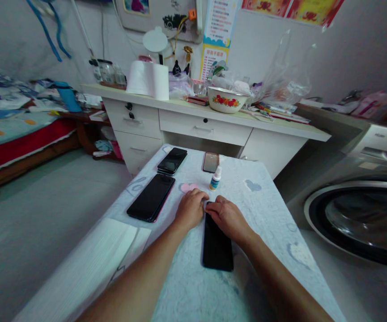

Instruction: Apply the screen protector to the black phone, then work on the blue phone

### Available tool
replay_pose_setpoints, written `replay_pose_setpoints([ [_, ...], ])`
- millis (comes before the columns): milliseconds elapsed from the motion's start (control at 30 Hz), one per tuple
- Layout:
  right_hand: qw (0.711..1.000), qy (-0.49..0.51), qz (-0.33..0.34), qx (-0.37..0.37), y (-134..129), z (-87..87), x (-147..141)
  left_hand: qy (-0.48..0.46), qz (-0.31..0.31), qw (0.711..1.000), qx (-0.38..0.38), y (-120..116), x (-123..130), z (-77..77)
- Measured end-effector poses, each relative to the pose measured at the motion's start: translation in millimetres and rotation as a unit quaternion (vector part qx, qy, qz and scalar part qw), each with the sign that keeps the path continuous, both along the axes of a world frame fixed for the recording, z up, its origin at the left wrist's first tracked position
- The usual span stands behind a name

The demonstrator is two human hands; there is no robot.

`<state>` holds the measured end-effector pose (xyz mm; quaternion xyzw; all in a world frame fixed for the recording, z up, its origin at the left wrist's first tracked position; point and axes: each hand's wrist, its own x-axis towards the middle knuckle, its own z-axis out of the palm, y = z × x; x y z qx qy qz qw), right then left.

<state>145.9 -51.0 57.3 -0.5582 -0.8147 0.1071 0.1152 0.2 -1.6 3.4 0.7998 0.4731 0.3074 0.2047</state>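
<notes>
A black phone (217, 248) lies flat on the cloth-covered table (257, 210), its far end under my fingers. My right hand (228, 217) rests over the phone's upper part, fingers bent together at its far left corner. Beside that corner my left hand (190, 208) has its fingers closed; whatever is between the fingertips is too small to name. A small white bottle (215, 179) with a blue label stands upright just beyond both hands. To the left lie a large dark phone (151, 197) and, behind it, a stack of black phones (172, 161).
A brown phone-like item (211, 162) lies near the table's far edge. White folded sheets (112, 241) cover the table's left side. Behind is a white desk (193, 120) with a flowered bowl (226, 100) and paper rolls (148, 78). A washing machine (374, 156) stands right.
</notes>
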Motion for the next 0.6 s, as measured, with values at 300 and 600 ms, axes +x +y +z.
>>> replay_pose_setpoints([
  [300, 0.995, 0.046, 0.081, -0.026, -19, -1.4, 8, -0.001, 0.002, 1.000, -0.005, -1, 0, 0.8],
  [600, 0.996, 0.074, 0.053, -0.023, -26, -7.3, 10, 0.001, 0.001, 1.000, 0.000, -2, -1, 1.8],
])
